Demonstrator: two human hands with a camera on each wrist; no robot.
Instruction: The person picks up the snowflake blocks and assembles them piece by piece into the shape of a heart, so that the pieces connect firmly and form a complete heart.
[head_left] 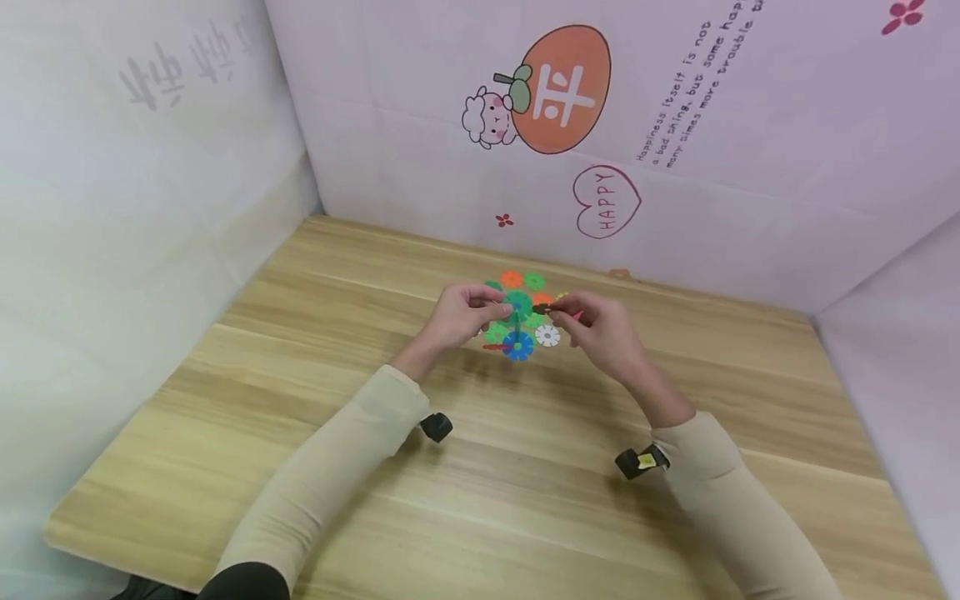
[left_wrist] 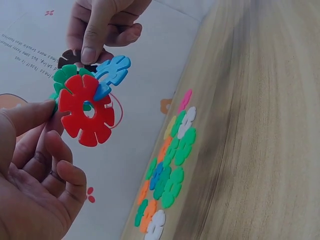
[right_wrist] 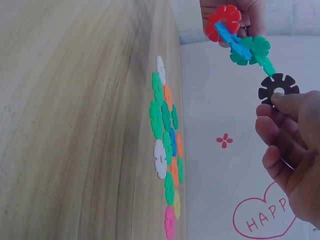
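My left hand (head_left: 465,317) pinches a small chain of slotted, flower-shaped plastic discs, with its thumb and fingers at a green disc (head_left: 517,305). The chain also has a red disc (left_wrist: 74,111), a blue disc (left_wrist: 117,70) and another green disc (right_wrist: 267,66) seen edge-on. Between thumb and fingers, my right hand (head_left: 603,329) grips a black disc (right_wrist: 267,91). In the right wrist view its rim meets the edge-on green disc; whether their slots interlock I cannot tell. Both hands are raised above the table.
Loose discs lie flat at the back of the wooden table (head_left: 525,483), among them a white disc (right_wrist: 159,159), a pink disc (right_wrist: 170,222) and several green and orange ones. A printed cloth wall (head_left: 420,150) rises behind the table's far edge.
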